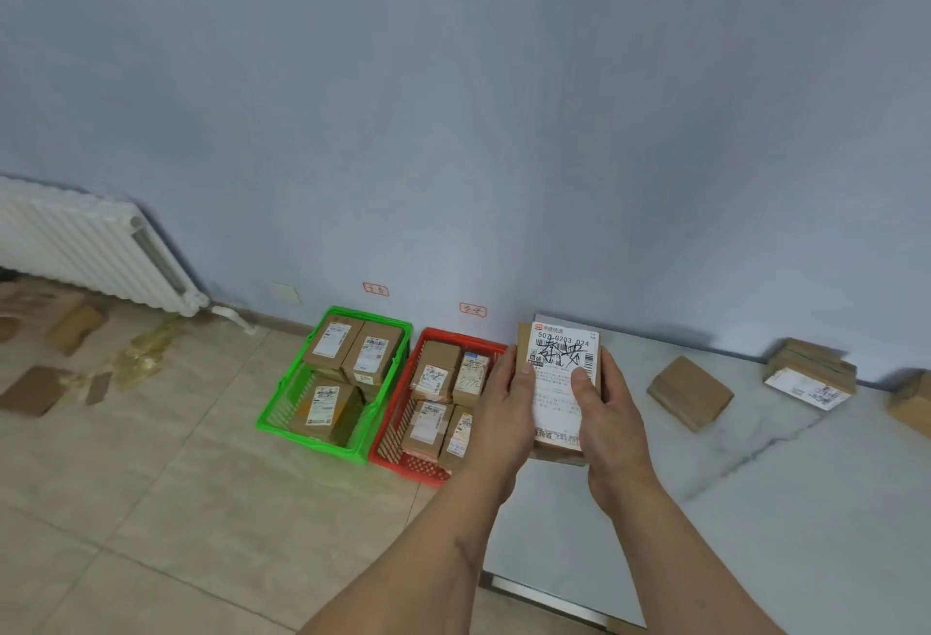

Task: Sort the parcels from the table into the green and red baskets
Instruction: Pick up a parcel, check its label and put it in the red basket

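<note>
Head view shows your left hand (506, 412) and right hand (602, 412) clasping a labelled parcel (559, 382) between them, with the part-filled green basket (322, 443) and red basket (403, 463) to its left and three parcels (689, 392) waiting on the table (755, 508) to its right.

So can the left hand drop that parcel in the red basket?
Probably yes. The left hand and right hand hold the parcel right beside the red basket. Nothing blocks the way, though boxes already fill most of it.
</note>
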